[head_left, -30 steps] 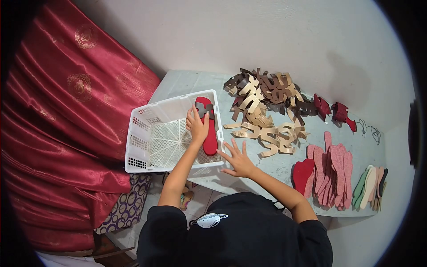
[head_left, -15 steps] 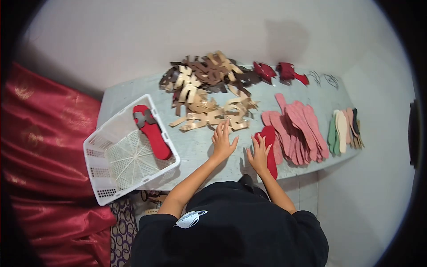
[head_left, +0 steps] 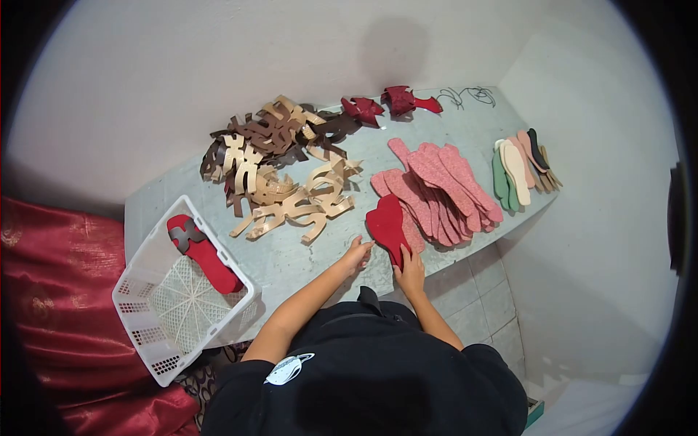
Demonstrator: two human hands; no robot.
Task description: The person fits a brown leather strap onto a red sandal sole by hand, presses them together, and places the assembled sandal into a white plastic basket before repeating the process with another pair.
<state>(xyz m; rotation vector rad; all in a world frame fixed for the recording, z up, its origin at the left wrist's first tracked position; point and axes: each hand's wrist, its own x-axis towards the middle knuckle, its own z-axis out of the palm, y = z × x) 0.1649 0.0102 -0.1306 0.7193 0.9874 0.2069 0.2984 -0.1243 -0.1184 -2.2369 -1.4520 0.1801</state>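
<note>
Near the front edge of the grey table [head_left: 462,134], the red soles [head_left: 387,222] seem to lie together like a heart, next to the pile of pink soles [head_left: 452,185]. The right hand [head_left: 410,272] pinches their narrow end. The left hand [head_left: 355,256] is just beside them — its thumb is apart from its fingers, and it looks empty. I cannot tell if it touches the red. This looks like the step of picking up the soles. I think the next move calls for a snug hold — so they don't slip apart. One red sandal [head_left: 212,266] with a grey strap lies in the white basket [head_left: 190,299].
</note>
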